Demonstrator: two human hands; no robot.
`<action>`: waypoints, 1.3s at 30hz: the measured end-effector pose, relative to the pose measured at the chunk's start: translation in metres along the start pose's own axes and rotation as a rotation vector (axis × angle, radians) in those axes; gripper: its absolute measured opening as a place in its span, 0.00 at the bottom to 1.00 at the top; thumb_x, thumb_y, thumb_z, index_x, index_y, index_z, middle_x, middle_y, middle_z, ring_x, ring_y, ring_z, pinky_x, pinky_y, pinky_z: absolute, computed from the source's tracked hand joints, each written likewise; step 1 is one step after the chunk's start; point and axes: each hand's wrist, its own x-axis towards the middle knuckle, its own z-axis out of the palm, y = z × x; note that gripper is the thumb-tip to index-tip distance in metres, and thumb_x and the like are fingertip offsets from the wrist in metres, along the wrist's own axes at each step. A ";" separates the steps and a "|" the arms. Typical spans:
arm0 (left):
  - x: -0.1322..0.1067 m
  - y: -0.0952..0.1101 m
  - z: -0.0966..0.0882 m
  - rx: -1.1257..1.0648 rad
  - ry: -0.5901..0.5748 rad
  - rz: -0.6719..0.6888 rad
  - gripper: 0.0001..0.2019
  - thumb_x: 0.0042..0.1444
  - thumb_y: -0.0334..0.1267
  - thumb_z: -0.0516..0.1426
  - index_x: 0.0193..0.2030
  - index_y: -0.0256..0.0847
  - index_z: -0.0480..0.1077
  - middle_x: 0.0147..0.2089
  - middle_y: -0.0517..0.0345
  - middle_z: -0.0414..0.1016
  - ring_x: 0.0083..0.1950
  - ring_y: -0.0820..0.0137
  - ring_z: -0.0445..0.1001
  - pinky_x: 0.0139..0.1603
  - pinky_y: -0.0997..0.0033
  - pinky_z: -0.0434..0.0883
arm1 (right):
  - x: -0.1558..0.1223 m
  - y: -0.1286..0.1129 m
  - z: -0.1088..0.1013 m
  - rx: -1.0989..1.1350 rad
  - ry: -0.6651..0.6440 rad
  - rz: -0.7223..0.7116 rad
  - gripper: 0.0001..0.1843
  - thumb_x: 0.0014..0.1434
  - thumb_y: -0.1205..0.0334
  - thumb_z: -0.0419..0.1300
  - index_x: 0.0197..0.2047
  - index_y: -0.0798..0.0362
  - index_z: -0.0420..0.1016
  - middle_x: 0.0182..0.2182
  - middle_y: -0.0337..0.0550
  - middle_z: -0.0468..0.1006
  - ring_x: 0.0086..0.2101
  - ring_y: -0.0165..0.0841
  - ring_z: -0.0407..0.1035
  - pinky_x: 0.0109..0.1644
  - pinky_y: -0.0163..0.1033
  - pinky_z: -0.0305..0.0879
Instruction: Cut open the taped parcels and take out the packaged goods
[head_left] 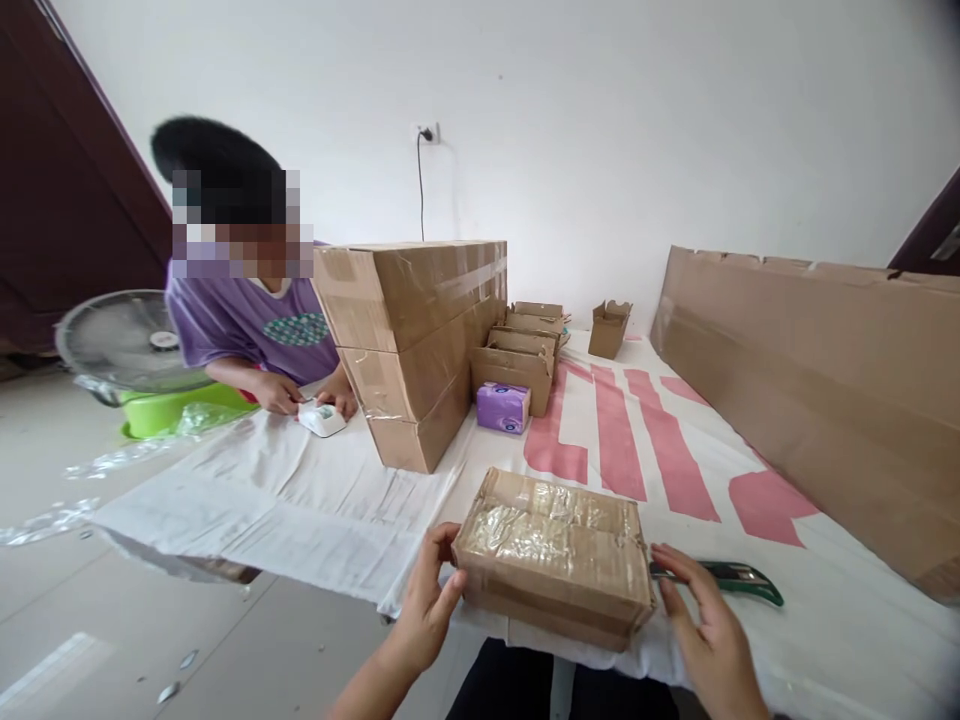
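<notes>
A taped cardboard box (551, 560) lies at the front edge of the table, its top covered with shiny clear tape. My left hand (431, 600) holds its left end, thumb against the lower corner and fingers along the side. At the opposite end, my right hand (697, 620) presses its fingertips and thumb to the box's right side. A green utility knife (742, 577) lies just beyond my right fingers, its front part partly hidden behind them.
Stacked taped cartons (420, 340) rise at the left-middle. Beside them are small open cardboard boxes (517, 365) and a purple tissue pack (501, 408). A long cardboard sheet (817, 390) stands right. Across the table a person (255, 320) handles a white object (322, 418). A fan (127, 340) stands behind.
</notes>
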 end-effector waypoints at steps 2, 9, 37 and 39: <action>0.003 -0.004 -0.008 0.021 -0.009 0.118 0.28 0.60 0.58 0.53 0.60 0.42 0.60 0.53 0.45 0.69 0.51 0.57 0.71 0.51 0.57 0.71 | 0.005 0.028 -0.016 -0.245 0.042 -0.136 0.18 0.64 0.50 0.53 0.49 0.50 0.76 0.51 0.51 0.78 0.54 0.48 0.70 0.57 0.58 0.67; 0.024 0.014 -0.015 0.109 -0.181 0.402 0.24 0.65 0.51 0.52 0.65 0.50 0.59 0.70 0.45 0.51 0.70 0.49 0.54 0.65 0.48 0.60 | 0.004 0.088 -0.026 -0.736 -0.106 -0.324 0.22 0.63 0.60 0.46 0.48 0.52 0.80 0.45 0.51 0.81 0.47 0.49 0.73 0.50 0.57 0.68; 0.016 0.009 0.021 -0.154 -0.038 0.383 0.15 0.68 0.47 0.48 0.58 0.48 0.58 0.67 0.47 0.50 0.69 0.54 0.53 0.66 0.47 0.56 | 0.131 -0.177 0.056 -0.620 -0.582 -1.039 0.17 0.61 0.73 0.58 0.51 0.49 0.75 0.36 0.44 0.77 0.36 0.38 0.70 0.38 0.42 0.61; 0.015 0.008 0.021 -0.142 -0.038 0.379 0.15 0.67 0.47 0.48 0.58 0.48 0.58 0.67 0.46 0.50 0.69 0.53 0.53 0.66 0.46 0.55 | 0.132 -0.174 0.046 -0.663 -0.617 -1.041 0.15 0.60 0.73 0.58 0.48 0.50 0.76 0.35 0.44 0.77 0.36 0.39 0.70 0.37 0.42 0.60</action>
